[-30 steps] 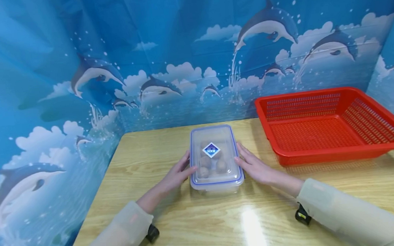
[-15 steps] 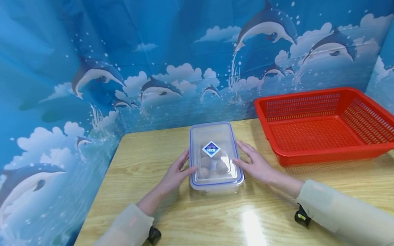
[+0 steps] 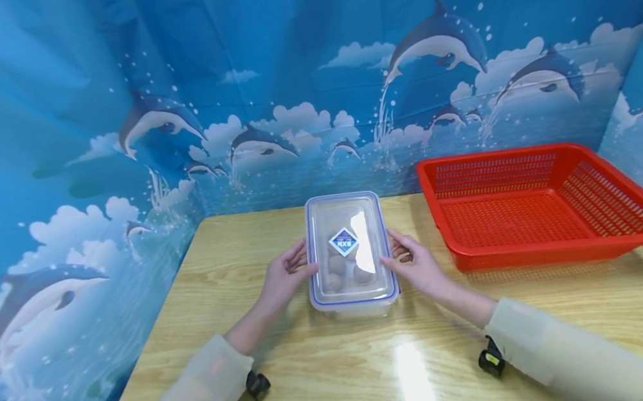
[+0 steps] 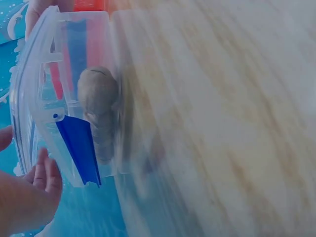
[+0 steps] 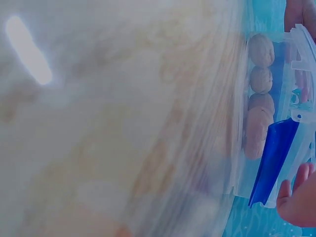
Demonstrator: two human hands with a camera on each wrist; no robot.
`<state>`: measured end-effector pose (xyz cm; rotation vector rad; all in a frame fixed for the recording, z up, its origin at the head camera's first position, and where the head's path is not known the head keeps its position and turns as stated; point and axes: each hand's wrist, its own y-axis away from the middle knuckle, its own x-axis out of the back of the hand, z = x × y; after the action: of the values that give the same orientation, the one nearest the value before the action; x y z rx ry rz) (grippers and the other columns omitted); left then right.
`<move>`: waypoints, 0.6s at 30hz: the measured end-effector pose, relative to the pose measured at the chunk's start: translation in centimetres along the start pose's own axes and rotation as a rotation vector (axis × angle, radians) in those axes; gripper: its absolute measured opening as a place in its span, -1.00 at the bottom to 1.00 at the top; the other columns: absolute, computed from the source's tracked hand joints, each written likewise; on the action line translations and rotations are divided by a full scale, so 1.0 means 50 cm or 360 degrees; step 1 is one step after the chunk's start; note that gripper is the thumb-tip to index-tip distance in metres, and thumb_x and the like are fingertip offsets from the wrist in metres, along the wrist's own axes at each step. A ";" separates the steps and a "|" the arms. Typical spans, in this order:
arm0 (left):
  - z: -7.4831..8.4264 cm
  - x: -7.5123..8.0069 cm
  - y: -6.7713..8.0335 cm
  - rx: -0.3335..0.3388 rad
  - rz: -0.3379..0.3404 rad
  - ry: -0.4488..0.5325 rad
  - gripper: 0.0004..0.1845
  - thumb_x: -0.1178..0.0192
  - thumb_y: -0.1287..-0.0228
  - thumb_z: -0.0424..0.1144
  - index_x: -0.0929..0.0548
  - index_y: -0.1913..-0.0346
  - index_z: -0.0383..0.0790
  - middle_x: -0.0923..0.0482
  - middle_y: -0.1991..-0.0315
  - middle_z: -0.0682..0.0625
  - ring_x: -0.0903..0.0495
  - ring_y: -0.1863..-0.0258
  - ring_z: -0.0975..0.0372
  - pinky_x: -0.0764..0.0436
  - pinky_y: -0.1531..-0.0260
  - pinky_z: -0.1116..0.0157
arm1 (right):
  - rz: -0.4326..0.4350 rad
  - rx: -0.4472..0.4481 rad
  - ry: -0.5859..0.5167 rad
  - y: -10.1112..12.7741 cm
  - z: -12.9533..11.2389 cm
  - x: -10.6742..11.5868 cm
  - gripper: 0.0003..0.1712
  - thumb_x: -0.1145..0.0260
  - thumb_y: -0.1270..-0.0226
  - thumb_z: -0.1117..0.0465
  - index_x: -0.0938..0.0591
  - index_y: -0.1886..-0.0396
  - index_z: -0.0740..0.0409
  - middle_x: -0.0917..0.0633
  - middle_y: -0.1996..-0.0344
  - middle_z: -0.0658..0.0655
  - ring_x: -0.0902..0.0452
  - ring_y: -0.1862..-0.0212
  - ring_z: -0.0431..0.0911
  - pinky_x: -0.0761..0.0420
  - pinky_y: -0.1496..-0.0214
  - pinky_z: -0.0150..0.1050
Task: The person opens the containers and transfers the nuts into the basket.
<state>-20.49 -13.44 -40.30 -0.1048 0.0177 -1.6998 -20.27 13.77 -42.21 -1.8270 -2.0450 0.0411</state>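
Observation:
A clear plastic food container [image 4: 69, 29] with several walnuts [image 5: 261, 49] inside sits mid-table. Its lid [image 3: 343, 218] has a blue seal line and a diamond-shaped label, and its far edge looks raised. My left hand [image 3: 282, 278] pinches the lid's left rim, thumb on top and fingers curled along the side. Opposite, my right hand [image 3: 417, 265] pinches the right rim the same way. Blue side latches, one in the left wrist view [image 4: 81, 150] and one in the right [image 5: 274, 160], stick out unfastened. The walls partly hide the walnuts.
A red plastic basket [image 3: 536, 254] with slotted sides stands right of the container. The wood-grain table [image 3: 326, 374] ends at a blue dolphin-print backdrop [image 3: 284, 49] behind and on the left. A bright reflection lies on the near tabletop.
The lid's far edge has risen away from me, and glare now crosses its right half. My fingers have curled further along both sides. The basket has stayed put.

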 end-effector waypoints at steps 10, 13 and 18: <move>0.025 -0.004 0.008 -0.0024 -0.0009 0.0050 -0.29 -0.22 -0.19 -0.58 -0.26 -0.41 -0.39 -0.42 -0.22 -0.31 -0.58 0.42 0.37 -0.56 0.50 0.46 | 0.0063 -0.0038 -0.0247 -0.002 -0.012 -0.003 -0.31 -0.29 -0.23 0.54 -0.28 -0.35 0.52 -0.52 0.33 0.15 -0.42 0.38 -0.29 -0.48 0.33 -0.54; 0.036 -0.003 0.008 -0.0043 0.0005 0.0065 -0.30 -0.21 -0.19 -0.60 -0.28 -0.41 -0.38 -0.43 -0.17 -0.30 -0.57 0.43 0.37 -0.55 0.52 0.47 | 0.0080 -0.0013 -0.0284 -0.007 -0.023 -0.003 -0.31 -0.28 -0.22 0.56 -0.29 -0.35 0.51 -0.51 0.35 0.14 -0.43 0.40 -0.28 -0.49 0.33 -0.53; 0.057 -0.001 -0.003 -0.0069 0.0028 0.0072 -0.30 -0.20 -0.19 -0.61 -0.29 -0.42 -0.35 -0.44 -0.04 -0.22 -0.56 0.44 0.38 -0.54 0.52 0.46 | 0.0083 0.0040 -0.0281 -0.023 -0.047 0.007 -0.34 -0.28 -0.25 0.54 -0.30 -0.34 0.51 -0.52 0.34 0.12 -0.46 0.38 -0.27 -0.50 0.29 -0.50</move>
<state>-20.42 -13.25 -37.42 -0.0984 0.0891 -1.6842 -20.66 13.36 -39.63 -1.9214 -2.1027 0.2502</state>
